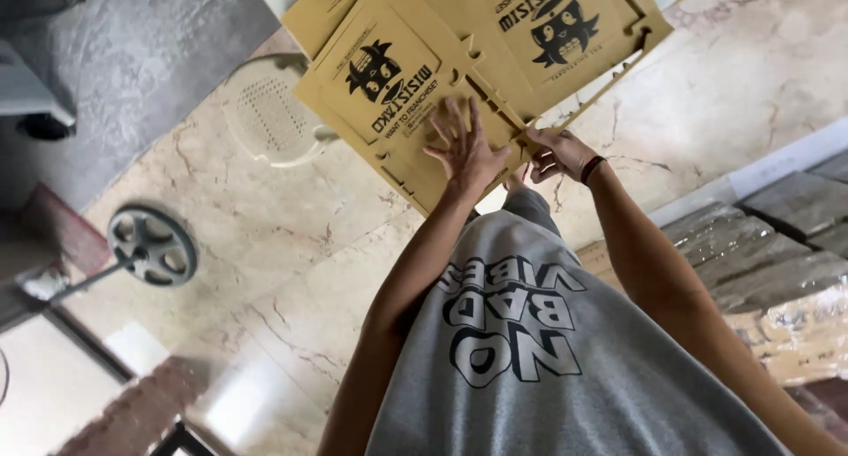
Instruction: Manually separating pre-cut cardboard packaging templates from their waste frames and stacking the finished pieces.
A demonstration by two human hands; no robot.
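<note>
Flat cardboard sheet (459,58), die-cut and printed, lies across the upper centre of the frame. Left hand (464,147) rests flat on it, fingers spread apart. Right hand (558,153) pinches its lower edge, fingers closed on the cardboard. Plastic chair (265,111) at upper left, partly under the sheet.

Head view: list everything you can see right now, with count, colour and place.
Flat cardboard box blank: at least two overlapping, tan with black print, top centre.
Plastic stool: one, cream, left of the blanks.
Fan base: one, grey, round, left on the floor.
Marble floor: beige, veined.
Wrapped stack: plastic-covered, right edge.
Grey shirt: one, bottom centre.
Left hand: flat on the blank.
Right hand: grips the blank's edge; dark wristband.
</note>
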